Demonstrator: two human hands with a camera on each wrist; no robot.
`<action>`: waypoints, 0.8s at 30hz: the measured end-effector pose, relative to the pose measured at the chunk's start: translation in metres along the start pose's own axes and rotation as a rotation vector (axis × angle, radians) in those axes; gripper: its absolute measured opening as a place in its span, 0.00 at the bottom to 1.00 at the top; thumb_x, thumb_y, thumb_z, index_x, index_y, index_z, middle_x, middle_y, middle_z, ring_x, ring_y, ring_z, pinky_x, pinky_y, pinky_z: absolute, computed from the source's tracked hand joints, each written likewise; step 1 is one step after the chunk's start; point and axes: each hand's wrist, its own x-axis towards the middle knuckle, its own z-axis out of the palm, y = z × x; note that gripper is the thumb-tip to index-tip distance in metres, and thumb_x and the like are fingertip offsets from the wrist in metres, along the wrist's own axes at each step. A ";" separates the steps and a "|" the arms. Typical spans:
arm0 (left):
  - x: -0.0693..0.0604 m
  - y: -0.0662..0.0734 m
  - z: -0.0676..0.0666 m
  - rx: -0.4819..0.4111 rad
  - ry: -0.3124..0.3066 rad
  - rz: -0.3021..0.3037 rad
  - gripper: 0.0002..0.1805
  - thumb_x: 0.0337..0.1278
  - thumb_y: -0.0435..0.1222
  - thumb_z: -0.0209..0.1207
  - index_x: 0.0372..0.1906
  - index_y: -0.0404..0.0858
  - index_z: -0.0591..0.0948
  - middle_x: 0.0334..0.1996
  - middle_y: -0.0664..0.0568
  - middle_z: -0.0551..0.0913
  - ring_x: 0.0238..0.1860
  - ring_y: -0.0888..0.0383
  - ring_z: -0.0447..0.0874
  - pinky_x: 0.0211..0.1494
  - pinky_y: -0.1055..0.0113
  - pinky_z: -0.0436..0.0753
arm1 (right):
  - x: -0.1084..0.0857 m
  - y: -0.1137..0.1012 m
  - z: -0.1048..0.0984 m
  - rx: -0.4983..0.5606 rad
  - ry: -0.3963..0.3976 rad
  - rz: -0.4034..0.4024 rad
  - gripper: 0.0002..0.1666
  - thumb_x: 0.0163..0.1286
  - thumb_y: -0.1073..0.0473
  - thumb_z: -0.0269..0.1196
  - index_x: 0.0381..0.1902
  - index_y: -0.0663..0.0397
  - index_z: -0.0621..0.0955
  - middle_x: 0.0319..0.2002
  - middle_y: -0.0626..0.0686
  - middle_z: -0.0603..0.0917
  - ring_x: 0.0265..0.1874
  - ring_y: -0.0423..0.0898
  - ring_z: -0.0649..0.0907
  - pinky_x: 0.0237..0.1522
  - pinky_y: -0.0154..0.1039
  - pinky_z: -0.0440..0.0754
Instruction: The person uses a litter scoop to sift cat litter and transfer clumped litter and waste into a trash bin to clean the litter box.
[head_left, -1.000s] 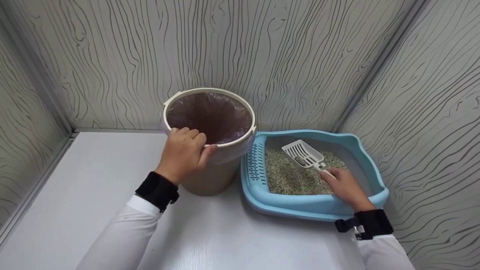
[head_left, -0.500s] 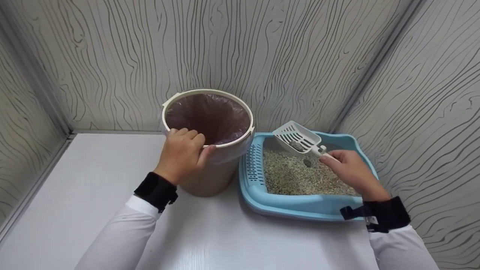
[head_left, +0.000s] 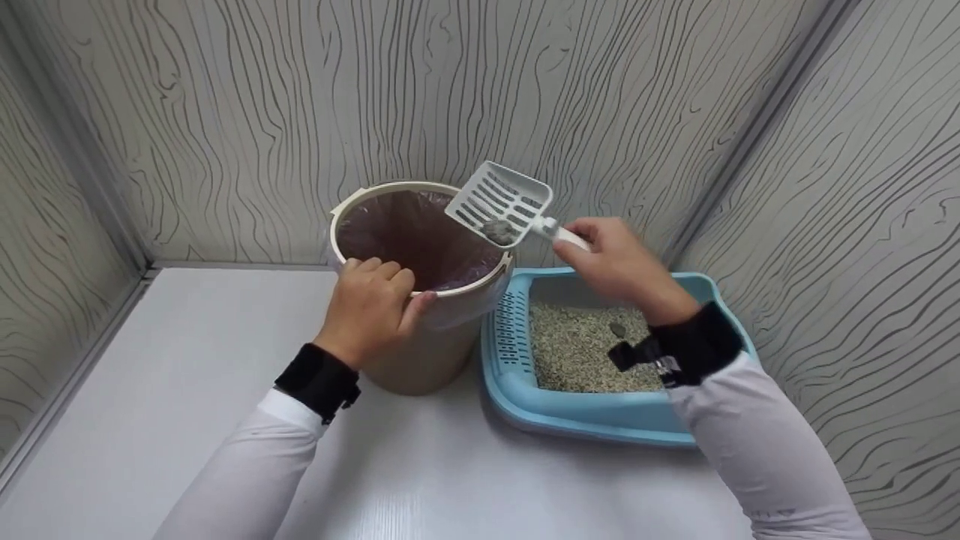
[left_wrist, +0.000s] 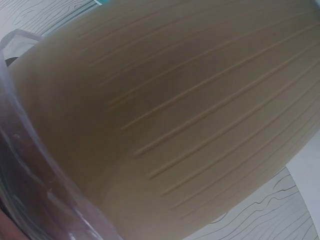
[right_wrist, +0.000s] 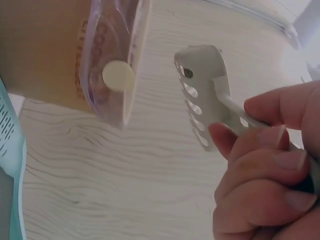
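My right hand (head_left: 622, 262) grips the handle of a white slotted litter scoop (head_left: 517, 187), whose blade hangs over the right side of the trash bin's opening. A grey clump (head_left: 496, 230) lies in the scoop near its handle end. With curled fingers, my left hand (head_left: 371, 304) holds the near rim of the brown trash bin (head_left: 420, 360), which is lined with a thin purplish bag (head_left: 412, 225). The bin's ribbed wall (left_wrist: 200, 110) fills the left wrist view. In the right wrist view the scoop (right_wrist: 207, 95) is seen from below, fingers curled round its handle.
A blue litter box (head_left: 592, 412) stands right of the bin, close beside it. Its litter (head_left: 577, 352) bears one dark clump (head_left: 617, 329). Both stand on a white table (head_left: 202, 352) against wood-patterned wall panels (head_left: 285, 112) at the back and sides.
My right hand has lifted the scoop with its clump out of the litter box and carried it up and left over the bin. The left hand stays on the rim.
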 end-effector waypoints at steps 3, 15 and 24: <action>0.000 0.000 0.001 -0.001 0.014 0.006 0.25 0.72 0.55 0.53 0.25 0.40 0.75 0.23 0.47 0.80 0.32 0.44 0.79 0.40 0.48 0.72 | 0.016 -0.008 0.031 -0.232 0.106 -0.235 0.11 0.78 0.53 0.60 0.45 0.53 0.84 0.30 0.52 0.85 0.22 0.44 0.78 0.25 0.38 0.79; 0.003 -0.002 0.001 0.006 0.045 0.030 0.25 0.71 0.54 0.53 0.24 0.40 0.76 0.22 0.48 0.80 0.30 0.44 0.79 0.38 0.48 0.72 | 0.034 0.002 0.063 -0.848 0.555 -0.794 0.11 0.72 0.70 0.59 0.47 0.52 0.81 0.25 0.52 0.83 0.16 0.48 0.79 0.15 0.42 0.77; 0.001 -0.002 0.003 0.004 0.039 0.024 0.26 0.72 0.55 0.52 0.24 0.40 0.76 0.23 0.48 0.81 0.31 0.44 0.80 0.39 0.48 0.72 | 0.032 0.006 0.059 -0.653 0.481 -0.748 0.05 0.78 0.57 0.61 0.41 0.52 0.80 0.20 0.50 0.81 0.14 0.45 0.76 0.15 0.38 0.75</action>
